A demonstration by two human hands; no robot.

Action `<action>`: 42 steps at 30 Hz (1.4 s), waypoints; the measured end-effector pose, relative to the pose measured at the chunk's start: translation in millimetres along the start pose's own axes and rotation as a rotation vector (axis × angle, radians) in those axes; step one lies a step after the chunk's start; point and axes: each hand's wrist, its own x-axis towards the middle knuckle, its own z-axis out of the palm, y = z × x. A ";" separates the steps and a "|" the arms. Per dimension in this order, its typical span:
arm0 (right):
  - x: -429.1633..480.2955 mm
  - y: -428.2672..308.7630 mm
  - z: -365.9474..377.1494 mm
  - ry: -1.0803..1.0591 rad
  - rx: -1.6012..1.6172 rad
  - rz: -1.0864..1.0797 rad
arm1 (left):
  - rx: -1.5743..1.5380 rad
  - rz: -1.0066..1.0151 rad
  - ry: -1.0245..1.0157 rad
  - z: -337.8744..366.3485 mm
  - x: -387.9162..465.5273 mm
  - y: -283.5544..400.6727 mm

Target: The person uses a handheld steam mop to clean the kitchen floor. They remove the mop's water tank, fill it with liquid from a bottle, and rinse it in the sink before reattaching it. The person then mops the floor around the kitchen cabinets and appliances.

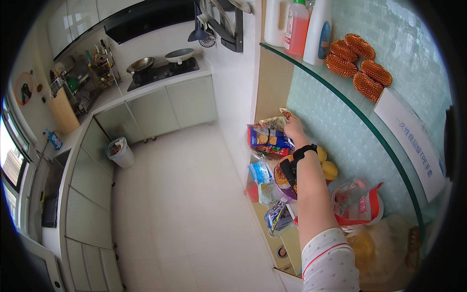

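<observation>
My right hand (294, 129) reaches far into the lower shelf of a cabinet, a black band around its wrist. The fingers are closed on a small food packet (286, 113), mostly hidden by the hand. Just left of it lie a patterned cream packet (273, 122) and a blue biscuit packet (265, 136), heaped in a clear plastic container (255, 152). Nearer, a purple instant noodle tub (281, 188) is partly covered by my forearm. Yellow round objects (329, 170) sit right of the wrist. My left hand is out of view.
Above my arm runs a glass shelf edge (350, 98), holding bottles (296, 27), several copper scouring pads (359, 65) and a white box (405, 142). A red-and-clear plastic bag (359, 208) lies right of my forearm. A waste bin (121, 152) stands across the floor.
</observation>
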 end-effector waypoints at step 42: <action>-263.8 -283.8 -75.3 -0.027 0.785 -0.536 | 0.445 0.234 -0.184 -56.7 -161.9 -109.7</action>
